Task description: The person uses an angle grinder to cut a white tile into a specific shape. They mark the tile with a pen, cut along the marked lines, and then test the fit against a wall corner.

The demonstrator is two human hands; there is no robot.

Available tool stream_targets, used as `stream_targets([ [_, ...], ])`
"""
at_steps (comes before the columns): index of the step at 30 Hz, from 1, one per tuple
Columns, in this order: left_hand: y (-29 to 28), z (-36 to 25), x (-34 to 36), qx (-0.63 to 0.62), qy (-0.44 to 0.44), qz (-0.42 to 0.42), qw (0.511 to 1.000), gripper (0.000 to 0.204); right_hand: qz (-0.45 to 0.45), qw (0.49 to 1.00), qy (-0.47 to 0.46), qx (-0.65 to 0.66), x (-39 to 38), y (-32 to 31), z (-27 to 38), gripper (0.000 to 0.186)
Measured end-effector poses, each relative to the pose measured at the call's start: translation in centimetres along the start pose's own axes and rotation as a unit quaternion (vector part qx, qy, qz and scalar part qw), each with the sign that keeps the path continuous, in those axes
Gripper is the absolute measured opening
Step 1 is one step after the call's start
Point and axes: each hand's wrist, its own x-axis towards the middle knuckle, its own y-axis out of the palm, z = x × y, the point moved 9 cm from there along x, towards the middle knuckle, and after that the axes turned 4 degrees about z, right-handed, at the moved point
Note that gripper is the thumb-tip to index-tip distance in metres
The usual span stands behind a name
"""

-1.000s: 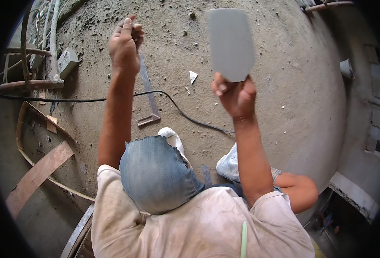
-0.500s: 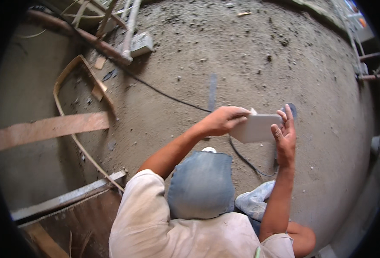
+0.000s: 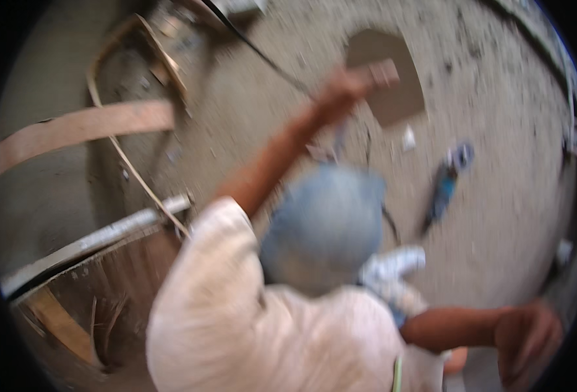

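Observation:
My left hand [image 3: 350, 88], blurred by motion, reaches forward over the floor. Its fingers are on a flat brown-grey tile [image 3: 402, 98] with angled corners, which it grips by the near left side. Down at the lower right, away from the tile, my right hand [image 3: 530, 336] is smeared by movement; its fingers cannot be made out. On the floor between the two hands lies what looks like an angle grinder [image 3: 444, 189] with a blue-green body and a round disc end. A small white shard [image 3: 409, 138] rests just below the tile.
A black cable [image 3: 262, 55] runs across the dusty, gritty floor [image 3: 497, 196]. To the left are a bent wooden strip [image 3: 92, 85], a reddish board [image 3: 86, 130] and a pale bar [image 3: 99, 242]. Scaffold-like poles [image 3: 572, 111] stand at the far right.
My right hand has let go of the tile and swung down to the lower right. My left hand has carried the tile forward, its brown-grey face now showing. The whole view has shifted.

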Motion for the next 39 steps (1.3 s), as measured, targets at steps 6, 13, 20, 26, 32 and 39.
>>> stream_targets([
  [6,-3.6,0.0,2.2,-0.613,-0.351,0.056,0.705,0.035,0.388,0.896,0.061,0.205,-8.3,7.7,0.4,0.045],
  [13,0.4,-3.6,5.6,-0.646,-0.423,0.060,0.633,0.041,0.335,0.902,0.161,0.220,-13.2,6.4,0.3,0.031],
  [20,-1.5,-4.2,8.5,-0.632,-0.478,0.075,0.605,0.044,0.415,0.889,0.192,-0.004,-11.5,6.8,4.4,0.026],
  [26,0.1,-5.0,12.2,-0.658,-0.416,0.073,0.623,0.057,0.324,0.920,0.067,0.211,-8.0,2.2,4.8,0.022],
  [32,1.4,-10.5,16.5,-0.691,-0.411,0.084,0.588,0.056,-0.302,0.900,-0.136,0.283,-10.5,-11.9,4.4,0.022],
  [39,2.0,-17.3,16.5,-0.716,-0.420,0.075,0.553,0.045,-0.296,0.948,-0.025,0.111,-1.7,-13.0,5.2,0.016],
])
